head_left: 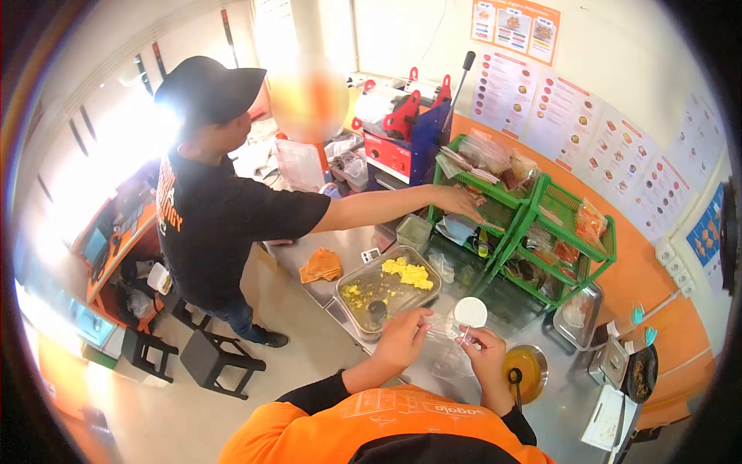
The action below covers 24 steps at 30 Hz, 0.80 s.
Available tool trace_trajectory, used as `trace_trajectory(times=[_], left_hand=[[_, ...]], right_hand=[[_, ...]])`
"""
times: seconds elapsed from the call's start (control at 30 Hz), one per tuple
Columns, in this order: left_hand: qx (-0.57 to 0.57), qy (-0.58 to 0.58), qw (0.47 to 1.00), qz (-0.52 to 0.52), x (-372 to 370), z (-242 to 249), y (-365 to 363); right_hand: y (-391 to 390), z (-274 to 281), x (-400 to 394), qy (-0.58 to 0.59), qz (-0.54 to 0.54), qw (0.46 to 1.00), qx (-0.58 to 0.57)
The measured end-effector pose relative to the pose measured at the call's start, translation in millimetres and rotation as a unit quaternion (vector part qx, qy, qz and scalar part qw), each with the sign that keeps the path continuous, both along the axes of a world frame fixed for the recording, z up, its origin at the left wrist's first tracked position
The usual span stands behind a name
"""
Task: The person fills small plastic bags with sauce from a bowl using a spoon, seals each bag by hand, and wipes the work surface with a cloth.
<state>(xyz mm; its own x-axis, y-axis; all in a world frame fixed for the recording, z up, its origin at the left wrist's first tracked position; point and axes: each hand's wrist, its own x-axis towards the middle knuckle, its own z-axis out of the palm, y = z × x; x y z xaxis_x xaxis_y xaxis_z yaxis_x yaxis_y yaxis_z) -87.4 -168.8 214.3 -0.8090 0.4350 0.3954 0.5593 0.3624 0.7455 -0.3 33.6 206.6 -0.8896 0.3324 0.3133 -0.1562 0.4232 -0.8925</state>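
Observation:
A piece of clear plastic (442,325), thin and see-through like a bag, stretches between my two hands over the steel counter. My left hand (399,339) pinches its left side with thumb and fingers. On the other side, my right hand (485,356) has its fingertips closed on the plastic, just below a round white lid (470,312). Left of my hands lies a metal tray (363,305) with yellow scrambled egg (407,273) and a small dark round item in it. A metal bowl of orange-yellow liquid (525,371) with a dark-handled ladle stands beside my right hand.
A co-worker (224,193) at the left reaches into green stacked baskets (533,232) of packets. An orange cloth (321,265) lies beside the tray. A red-and-blue machine (394,147) stands behind. At right are a pan (641,373) and a white board with a knife (607,421).

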Motion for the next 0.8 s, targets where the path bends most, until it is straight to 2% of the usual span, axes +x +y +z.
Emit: trace_trajectory(times=[0.1, 0.2, 0.3, 0.4, 0.63, 0.8], left_hand=[[-0.022, 0.005, 0.999, -0.027, 3, 15, -1], [-0.105, 0.084, 0.988, -0.074, 15, 18, 3], [-0.119, 0.054, 0.988, -0.088, 21, -2, 8], [-0.156, 0.079, 0.982, -0.073, 22, -15, 11], [-0.152, 0.098, 0.982, -0.046, 24, -48, 15], [-0.144, 0.080, 0.984, -0.074, 27, -38, 13]], right_hand=[[-2, -1, 0, -0.008, -0.005, 0.999, 0.043], [-8, -3, -1, 0.003, 0.037, 0.996, 0.087], [-17, -4, -1, 0.014, 0.097, 0.987, 0.124], [-25, -12, -3, 0.021, 0.132, 0.980, 0.145], [-30, -13, -4, 0.035, 0.138, 0.967, 0.211], [-25, -26, -3, -0.026, 0.149, 0.972, 0.179]])
